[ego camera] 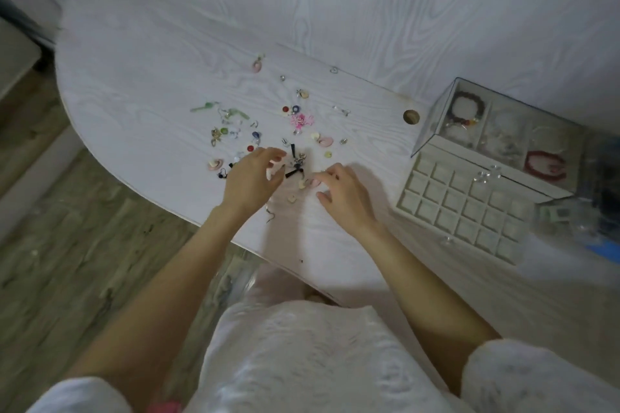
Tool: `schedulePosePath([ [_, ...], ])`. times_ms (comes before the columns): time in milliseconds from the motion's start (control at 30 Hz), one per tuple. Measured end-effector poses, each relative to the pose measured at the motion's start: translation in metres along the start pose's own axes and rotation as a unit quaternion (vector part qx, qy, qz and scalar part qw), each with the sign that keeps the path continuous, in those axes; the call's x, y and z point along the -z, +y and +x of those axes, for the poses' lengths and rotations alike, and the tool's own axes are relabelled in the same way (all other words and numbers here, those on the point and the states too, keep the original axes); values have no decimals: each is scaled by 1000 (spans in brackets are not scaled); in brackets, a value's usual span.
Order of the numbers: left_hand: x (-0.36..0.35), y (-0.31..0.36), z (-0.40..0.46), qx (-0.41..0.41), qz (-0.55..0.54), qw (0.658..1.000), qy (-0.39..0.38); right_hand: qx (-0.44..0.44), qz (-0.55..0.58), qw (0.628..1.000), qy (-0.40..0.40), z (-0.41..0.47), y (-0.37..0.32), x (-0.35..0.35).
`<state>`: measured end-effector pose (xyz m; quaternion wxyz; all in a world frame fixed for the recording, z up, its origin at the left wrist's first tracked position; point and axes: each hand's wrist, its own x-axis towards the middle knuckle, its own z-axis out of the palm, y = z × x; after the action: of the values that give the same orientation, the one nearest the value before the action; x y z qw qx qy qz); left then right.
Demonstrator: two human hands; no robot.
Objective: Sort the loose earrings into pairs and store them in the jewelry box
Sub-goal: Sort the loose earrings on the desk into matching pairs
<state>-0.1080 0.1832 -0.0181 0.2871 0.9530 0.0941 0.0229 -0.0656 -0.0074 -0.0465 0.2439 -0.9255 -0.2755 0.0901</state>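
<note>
Head view: a white table [141,77] with a pale wood-grain texture and a rounded edge is seen from above, and small loose earrings [268,131] are scattered across its middle, among them a pink flower-shaped piece [301,120], green leaf-like drops [204,107], round red and blue studs, and pale heart-shaped pieces. A dark bow-shaped earring [295,167] lies between the two hands. The left hand [250,178] is held just above the scatter with its fingers loosely curled and spread, nothing being gripped by them. The right hand [342,193] is placed beside a pale pink earring [313,182]; its fingertips are bent down at that piece, but whether it is pinched cannot be told. To the right, the jewelry box [469,208] is set open on the table, its lower tray being divided into small square padded cells, while beaded bracelets are held in the clear upper compartments [496,131]. A round hole [411,117] is cut in the tabletop near the box.
</note>
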Motion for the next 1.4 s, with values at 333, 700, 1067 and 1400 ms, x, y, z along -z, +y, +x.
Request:
schedulePosePath([
  [333, -56, 17, 99, -59, 112, 983, -130, -78, -35, 996, 34, 6, 8, -16],
  [700, -68, 15, 113, -68, 73, 986, -132, -141, -3, 989, 52, -1, 15, -19],
  [1067, -72, 42, 4, -104, -85, 990, -48, -236, 12, 970, 65, -32, 31, -9],
  [1400, -103, 69, -23, -6, -95, 988, -121, -194, 95, 974, 61, -58, 37, -4],
])
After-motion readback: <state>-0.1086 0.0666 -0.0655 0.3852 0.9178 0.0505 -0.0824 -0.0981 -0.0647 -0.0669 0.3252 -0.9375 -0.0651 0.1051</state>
